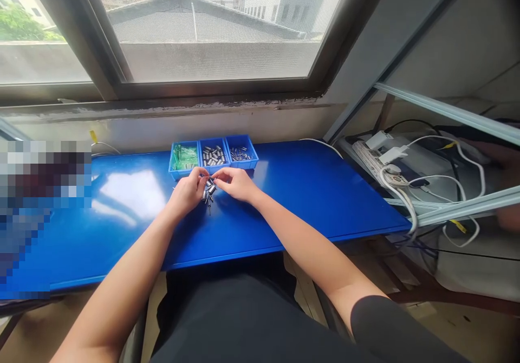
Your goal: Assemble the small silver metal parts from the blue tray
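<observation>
My left hand (189,190) and my right hand (235,185) meet just in front of the blue bins, fingertips close together. Both are closed in a pinch, and whatever sits between the fingers is too small to name. Beneath and between them lies a small heap of shiny metal cylinders and thin pins (209,192) on the blue table (300,189). Behind the hands, the left blue bin holds green pieces (186,156). Short silver cylinders (214,156) fill the middle bin, and thin metal pins (239,154) lie in the right bin (252,162).
A window (211,32) rises behind the table. To the right, a metal frame (455,114) stands by a power strip (376,160) with white plugs and cables (450,179). A blurred-out patch (40,206) covers the table's left end.
</observation>
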A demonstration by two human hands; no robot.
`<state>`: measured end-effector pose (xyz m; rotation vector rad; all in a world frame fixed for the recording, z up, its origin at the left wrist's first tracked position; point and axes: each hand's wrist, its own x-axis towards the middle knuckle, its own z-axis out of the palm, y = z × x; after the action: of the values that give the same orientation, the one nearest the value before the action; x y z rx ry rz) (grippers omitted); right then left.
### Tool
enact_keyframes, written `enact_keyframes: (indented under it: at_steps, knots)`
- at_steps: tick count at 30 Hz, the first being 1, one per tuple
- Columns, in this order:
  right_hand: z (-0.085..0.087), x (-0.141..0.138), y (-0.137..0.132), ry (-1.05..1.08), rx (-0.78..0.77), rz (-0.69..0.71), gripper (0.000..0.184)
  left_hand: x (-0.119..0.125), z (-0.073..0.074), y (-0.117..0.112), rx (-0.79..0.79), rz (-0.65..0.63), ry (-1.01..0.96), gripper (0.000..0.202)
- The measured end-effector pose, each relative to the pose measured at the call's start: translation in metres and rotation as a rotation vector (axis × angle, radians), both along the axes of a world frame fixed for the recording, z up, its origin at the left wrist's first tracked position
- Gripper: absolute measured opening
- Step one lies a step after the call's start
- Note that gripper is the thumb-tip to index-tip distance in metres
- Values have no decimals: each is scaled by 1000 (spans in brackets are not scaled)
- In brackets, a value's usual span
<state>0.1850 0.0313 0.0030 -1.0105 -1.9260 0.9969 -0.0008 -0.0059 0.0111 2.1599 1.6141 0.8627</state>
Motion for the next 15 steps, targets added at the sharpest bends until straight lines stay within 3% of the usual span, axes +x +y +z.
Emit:
enact_keyframes:
  at_steps: [15]
  knots:
    - [3,1,-2,4,-1,1,20,0,-1,0,1,1,-13,20]
